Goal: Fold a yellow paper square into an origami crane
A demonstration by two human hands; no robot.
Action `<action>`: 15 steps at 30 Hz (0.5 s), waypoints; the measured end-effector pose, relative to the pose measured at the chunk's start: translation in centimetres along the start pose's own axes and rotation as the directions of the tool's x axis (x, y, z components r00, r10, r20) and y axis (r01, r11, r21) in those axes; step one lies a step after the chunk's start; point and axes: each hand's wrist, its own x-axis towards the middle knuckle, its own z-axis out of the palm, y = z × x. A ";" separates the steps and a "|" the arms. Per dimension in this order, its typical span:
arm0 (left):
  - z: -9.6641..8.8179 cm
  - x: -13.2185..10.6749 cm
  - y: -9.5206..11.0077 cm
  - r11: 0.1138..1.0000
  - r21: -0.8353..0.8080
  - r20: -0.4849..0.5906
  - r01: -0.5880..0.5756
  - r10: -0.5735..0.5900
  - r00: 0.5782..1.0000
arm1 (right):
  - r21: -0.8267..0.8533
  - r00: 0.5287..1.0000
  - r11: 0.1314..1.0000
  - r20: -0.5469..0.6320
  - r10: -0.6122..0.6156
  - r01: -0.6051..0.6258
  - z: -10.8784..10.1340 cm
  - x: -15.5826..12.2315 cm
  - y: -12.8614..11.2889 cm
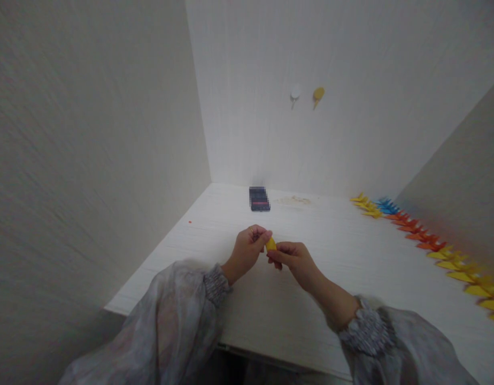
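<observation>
Both my hands meet above the middle of a white table [215, 224]. My left hand [249, 247] and my right hand [291, 258] are each closed in a pinch on a small folded yellow paper piece [270, 244] held between them. Only a bit of the yellow paper shows between the fingertips; the rest is hidden by my fingers. Loose grey patterned sleeves cover both forearms.
A row of folded paper pieces [427, 243], yellow, blue, orange and yellow again, runs along the table's right side. A dark phone [259, 198] lies at the back by the wall. Two wall hooks, white [295, 93] and yellow [318, 94], hang above. Walls close in left and right.
</observation>
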 end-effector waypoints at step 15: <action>0.2 -0.2 0.3 0.979 -0.202 0.103 0.032 -0.011 0.995 | -0.092 0.991 0.995 -0.127 -0.043 0.031 -0.3 0.0 0.2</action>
